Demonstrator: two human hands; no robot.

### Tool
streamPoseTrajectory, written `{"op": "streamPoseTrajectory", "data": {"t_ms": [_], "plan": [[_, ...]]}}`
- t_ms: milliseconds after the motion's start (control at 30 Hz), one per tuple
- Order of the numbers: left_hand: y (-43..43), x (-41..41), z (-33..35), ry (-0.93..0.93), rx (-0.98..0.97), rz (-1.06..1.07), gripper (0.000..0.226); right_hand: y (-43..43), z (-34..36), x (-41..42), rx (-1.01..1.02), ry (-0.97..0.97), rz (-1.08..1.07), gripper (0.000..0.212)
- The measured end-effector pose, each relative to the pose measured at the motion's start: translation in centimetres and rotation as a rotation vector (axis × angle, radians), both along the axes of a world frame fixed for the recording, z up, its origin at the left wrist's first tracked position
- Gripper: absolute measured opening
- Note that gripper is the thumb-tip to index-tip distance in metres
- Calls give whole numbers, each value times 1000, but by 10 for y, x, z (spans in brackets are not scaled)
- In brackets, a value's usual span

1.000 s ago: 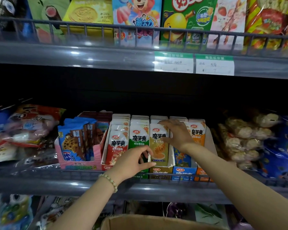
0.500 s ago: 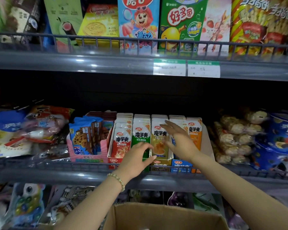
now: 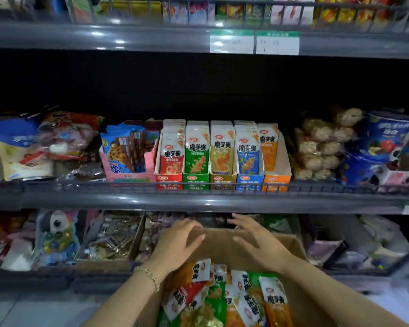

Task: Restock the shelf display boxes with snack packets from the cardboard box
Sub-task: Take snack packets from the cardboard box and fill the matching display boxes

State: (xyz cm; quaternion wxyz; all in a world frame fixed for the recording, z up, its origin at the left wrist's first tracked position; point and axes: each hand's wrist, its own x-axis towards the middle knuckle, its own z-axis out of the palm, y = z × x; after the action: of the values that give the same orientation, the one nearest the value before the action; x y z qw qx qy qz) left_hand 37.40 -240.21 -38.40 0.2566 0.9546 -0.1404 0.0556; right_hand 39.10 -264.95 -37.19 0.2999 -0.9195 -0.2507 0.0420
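Hovering over the open cardboard box (image 3: 295, 253), the left hand (image 3: 177, 244) and the right hand (image 3: 257, 244) both have their fingers spread apart and relaxed; neither hand grips a packet. The left hand sits at the box's left side, with a beaded bracelet (image 3: 149, 277) on its wrist. The right hand sits at the box's right side, back of the hand up, fingertips pointing toward the far wall of the box. The 2 hands are near each other but apart.

The cardboard box stands at the bottom centre of the view, below the middle shelf (image 3: 198, 199). Loose snack packets (image 3: 222, 296) lie inside it in a mixed heap: orange, red, green and yellow wrappers, overlapping and tilted at various angles.

On the middle shelf, 5 display boxes stand side by side, touching, behind the wire front rail. From left to right:
- red display box (image 3: 168, 179)
- green display box (image 3: 196, 179)
- yellow display box (image 3: 223, 179)
- blue display box (image 3: 249, 179)
- orange display box (image 3: 275, 179)

Each holds upright packets in the matching colour, facing forward. The orange display box shows bare white inner wall on its right side.

Left of the red display box, a pink display box (image 3: 128, 177) holds blue cookie packets (image 3: 121, 149). 2 price labels (image 3: 232, 42) are fixed to the edge of the upper shelf
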Motion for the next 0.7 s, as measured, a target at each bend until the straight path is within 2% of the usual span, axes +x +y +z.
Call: {"op": "streamPoseTrajectory", "data": {"t_ms": [167,267,333,400,433,567,633,700], "plan": [[-11,-17,-43,204,69,-3,34,-17,-63,-20,-77,177,-61,44],[-22,-21,-67,328,82,-14,39,-31,-98,-23,-31,347,-220,47],[-30,-24,-81,362,87,-20,46,-40,-113,-24,3,483,-378,60],[-36,-25,-93,351,120,-30,49,-49,-134,-20,-62,580,-494,85],[-39,-26,-98,362,140,-37,51,-51,-143,-18,-112,613,-527,90],[-46,-27,-116,545,131,-99,61,-49,-161,-20,-184,754,-513,66],[-45,-25,-122,581,132,-113,61,-47,-165,-22,-197,777,-474,71],[-44,-22,-126,595,82,-94,61,-41,-168,-22,-127,773,-402,69]]}}
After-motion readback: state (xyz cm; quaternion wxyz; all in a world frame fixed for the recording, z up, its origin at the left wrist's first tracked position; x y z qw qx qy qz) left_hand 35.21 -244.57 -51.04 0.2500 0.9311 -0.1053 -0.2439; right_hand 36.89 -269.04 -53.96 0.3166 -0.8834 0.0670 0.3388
